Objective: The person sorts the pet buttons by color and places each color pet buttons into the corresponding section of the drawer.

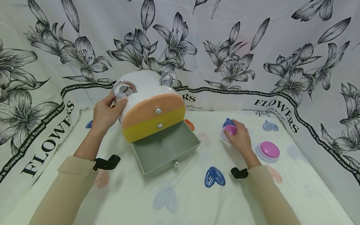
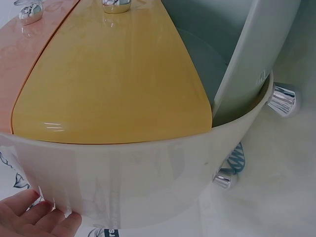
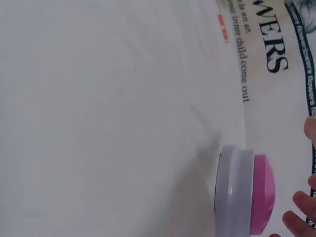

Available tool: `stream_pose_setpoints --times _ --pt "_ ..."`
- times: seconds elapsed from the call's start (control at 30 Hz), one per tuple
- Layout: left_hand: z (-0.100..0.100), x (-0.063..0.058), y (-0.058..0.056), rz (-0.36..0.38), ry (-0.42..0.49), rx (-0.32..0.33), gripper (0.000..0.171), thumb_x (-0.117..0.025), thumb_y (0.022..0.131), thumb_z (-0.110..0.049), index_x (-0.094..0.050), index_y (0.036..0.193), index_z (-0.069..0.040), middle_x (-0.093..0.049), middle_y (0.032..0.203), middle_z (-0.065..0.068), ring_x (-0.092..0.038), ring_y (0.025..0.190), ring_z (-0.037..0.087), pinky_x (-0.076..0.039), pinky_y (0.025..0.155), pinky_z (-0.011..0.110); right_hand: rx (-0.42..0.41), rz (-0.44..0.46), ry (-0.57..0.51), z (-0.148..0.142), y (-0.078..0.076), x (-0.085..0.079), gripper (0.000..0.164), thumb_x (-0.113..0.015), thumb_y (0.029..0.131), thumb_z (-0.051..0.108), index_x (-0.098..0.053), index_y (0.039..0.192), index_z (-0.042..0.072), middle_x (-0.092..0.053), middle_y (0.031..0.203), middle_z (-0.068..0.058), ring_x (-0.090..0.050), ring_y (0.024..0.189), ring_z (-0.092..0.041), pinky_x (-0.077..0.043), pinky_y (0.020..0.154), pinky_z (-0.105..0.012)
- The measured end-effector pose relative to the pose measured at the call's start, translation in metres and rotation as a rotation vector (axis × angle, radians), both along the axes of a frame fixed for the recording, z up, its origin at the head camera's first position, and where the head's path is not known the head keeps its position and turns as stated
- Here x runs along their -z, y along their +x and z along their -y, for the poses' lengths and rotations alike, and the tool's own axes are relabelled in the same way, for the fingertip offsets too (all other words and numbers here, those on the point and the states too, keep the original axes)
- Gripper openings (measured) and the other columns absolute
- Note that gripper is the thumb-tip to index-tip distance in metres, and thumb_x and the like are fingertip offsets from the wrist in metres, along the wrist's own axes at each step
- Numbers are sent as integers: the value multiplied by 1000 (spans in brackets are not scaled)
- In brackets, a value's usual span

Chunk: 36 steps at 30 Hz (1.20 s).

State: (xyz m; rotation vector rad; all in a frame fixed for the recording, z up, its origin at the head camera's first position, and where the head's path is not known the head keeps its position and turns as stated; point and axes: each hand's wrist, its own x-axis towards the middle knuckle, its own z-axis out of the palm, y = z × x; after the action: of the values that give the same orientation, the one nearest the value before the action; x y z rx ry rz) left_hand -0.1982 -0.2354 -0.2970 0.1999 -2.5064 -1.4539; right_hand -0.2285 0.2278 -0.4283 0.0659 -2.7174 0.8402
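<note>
A white rounded mini cabinet (image 1: pixel 149 78) with two silvery ear-like rings stands left of centre. Its orange and yellow drawers (image 1: pixel 157 120) are closed, while the green bottom drawer (image 1: pixel 166 148) is pulled out, its inside bare. My left hand (image 1: pixel 108 111) rests against the cabinet's upper left side just below one ring, fingertips on the white shell in the left wrist view. Over a round pink-topped white button (image 1: pixel 230 130) hovers my right hand (image 1: pixel 239 139). In the right wrist view its loosely spread fingers (image 3: pixel 296 222) show apart from the button's pink dome (image 3: pixel 261 195).
A second pink-topped button (image 1: pixel 269 150) sits to the right of my right hand. The table cloth (image 1: pixel 194 200) has printed hearts. Behind it hangs a white flower-printed curtain (image 1: pixel 225 31). Each wrist wears a black camera mount, such as the left mount (image 1: pixel 108 162).
</note>
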Motion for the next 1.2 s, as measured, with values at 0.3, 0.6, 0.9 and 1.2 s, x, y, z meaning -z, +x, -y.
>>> stream_pose_setpoints --times 0.3,0.6,0.9,1.2 --pt "0 0 0 -1 -1 -1 71 -52 86 -53 -27 145 -22 -25 151 0 -23 138 19 -36 105 39 13 215 9 -14 -4 12 79 -58 87 35 -21 142 -8 -32 139 -33 -33 127 -46 -28 107 -55" --pt "0 0 0 -8 -6 5 70 -52 86 -53 -27 145 -23 -26 150 2 -23 138 19 -36 106 40 54 299 -10 -18 -4 20 81 -58 87 37 -20 141 -10 -33 139 -32 -36 125 -45 -31 106 -54" --pt "0 1 -1 -7 -10 6 69 -52 86 -53 -28 145 -23 -26 150 2 -24 138 20 -36 106 40 53 289 -26 -19 -4 16 81 -62 84 38 -26 138 -11 -36 135 -33 -39 121 -45 -34 103 -55" --pt "2 1 -2 -6 -4 0 70 -53 86 -53 -28 145 -23 -26 150 0 -24 138 19 -36 105 38 -3 207 -28 -12 -7 2 81 -64 82 41 -31 137 -9 -40 133 -31 -42 120 -43 -36 101 -54"
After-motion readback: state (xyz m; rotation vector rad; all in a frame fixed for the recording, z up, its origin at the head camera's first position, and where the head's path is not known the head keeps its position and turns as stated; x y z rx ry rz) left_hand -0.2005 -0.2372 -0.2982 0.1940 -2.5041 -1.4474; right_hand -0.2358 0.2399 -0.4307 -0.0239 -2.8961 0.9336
